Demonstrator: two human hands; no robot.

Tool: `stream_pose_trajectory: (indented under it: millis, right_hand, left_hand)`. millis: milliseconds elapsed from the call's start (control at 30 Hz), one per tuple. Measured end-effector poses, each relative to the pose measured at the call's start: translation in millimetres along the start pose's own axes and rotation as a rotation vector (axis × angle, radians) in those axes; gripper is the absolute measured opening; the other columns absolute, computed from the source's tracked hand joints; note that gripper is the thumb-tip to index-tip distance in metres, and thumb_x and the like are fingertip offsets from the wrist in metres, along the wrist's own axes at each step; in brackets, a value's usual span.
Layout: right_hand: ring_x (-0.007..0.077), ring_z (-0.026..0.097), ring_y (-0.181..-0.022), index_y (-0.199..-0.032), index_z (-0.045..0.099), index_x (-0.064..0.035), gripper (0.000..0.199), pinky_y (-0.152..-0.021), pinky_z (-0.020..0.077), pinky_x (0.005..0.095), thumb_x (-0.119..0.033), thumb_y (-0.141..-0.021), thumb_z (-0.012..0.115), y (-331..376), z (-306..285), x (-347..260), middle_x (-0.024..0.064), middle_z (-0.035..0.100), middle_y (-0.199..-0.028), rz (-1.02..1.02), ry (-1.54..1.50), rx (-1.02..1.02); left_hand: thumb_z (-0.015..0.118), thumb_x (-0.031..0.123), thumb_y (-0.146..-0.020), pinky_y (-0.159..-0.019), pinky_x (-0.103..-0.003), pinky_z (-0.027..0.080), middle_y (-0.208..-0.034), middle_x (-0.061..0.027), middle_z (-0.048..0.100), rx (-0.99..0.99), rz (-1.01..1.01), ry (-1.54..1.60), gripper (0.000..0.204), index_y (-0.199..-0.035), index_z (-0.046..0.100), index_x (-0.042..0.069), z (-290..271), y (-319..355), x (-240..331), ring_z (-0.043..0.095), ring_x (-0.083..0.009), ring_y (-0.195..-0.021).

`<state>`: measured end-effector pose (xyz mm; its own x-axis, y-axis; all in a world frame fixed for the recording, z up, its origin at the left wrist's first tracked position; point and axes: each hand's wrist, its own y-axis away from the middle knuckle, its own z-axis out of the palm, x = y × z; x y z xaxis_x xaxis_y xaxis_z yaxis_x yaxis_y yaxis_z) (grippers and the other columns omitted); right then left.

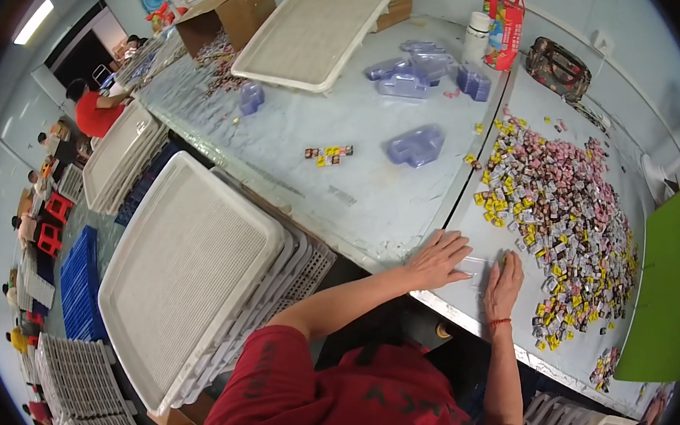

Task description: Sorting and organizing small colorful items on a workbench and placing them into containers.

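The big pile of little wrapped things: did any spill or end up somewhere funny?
A few yellow pieces lie left of the main pile, by the dark seam, and a small clump sits apart near the green panel. They look odd because most are heaped together. I can't tell whether they spilled.

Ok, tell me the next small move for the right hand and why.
Probably move the right hand to the heap of small wrapped pieces: it lies close by, and the clear plastic between that hand and the left hand shows no pieces.
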<state>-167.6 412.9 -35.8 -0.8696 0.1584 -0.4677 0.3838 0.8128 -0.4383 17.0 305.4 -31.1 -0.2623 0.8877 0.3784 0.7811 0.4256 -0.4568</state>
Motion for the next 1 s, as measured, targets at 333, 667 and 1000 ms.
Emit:
stream_pose_trajectory:
  millis: [333, 667, 1000]
  right_hand:
    - [0.0358, 0.045, -0.122, -0.125, 0.051, 0.0033, 0.034, -0.105, 0.0354, 0.0412, -0.016, -0.097, 0.049, 5, -1, 10, 0.0219, 0.049, -0.129, 0.157, -0.151, 0.054]
    - [0.0369, 0.044, -0.124, -0.124, 0.051, 0.0020, 0.033, -0.105, 0.0337, 0.0422, -0.018, -0.098, 0.045, 6, -11, -5, 0.0205, 0.050, -0.128, 0.064, -0.106, -0.048]
    - [0.0315, 0.057, -0.113, -0.123, 0.054, 0.0002, 0.034, -0.097, 0.0421, 0.0344, -0.020, -0.099, 0.043, -10, -28, 1, 0.0190, 0.060, -0.120, 0.323, -0.404, 0.105]
  left_hand:
    - [0.069, 0.019, -0.082, -0.092, -0.043, 0.043, -0.116, -0.0154, 0.057, 0.349, 0.018, 0.119, 0.034, -0.110, 0.060, 0.002, -62, -45, -33, 0.052, -0.0339, -0.112]
    - [0.066, 0.026, -0.083, -0.101, -0.047, 0.036, -0.126, -0.0167, 0.051, 0.090, 0.081, 0.082, 0.038, -0.112, 0.058, 0.002, 3, -7, 28, 0.043, -0.0365, -0.123]
    - [0.071, 0.021, -0.079, -0.102, -0.046, 0.037, -0.129, -0.0171, 0.052, -0.042, 0.069, 0.254, 0.047, -0.119, 0.055, 0.002, -7, -4, -1, 0.045, -0.0380, -0.123]
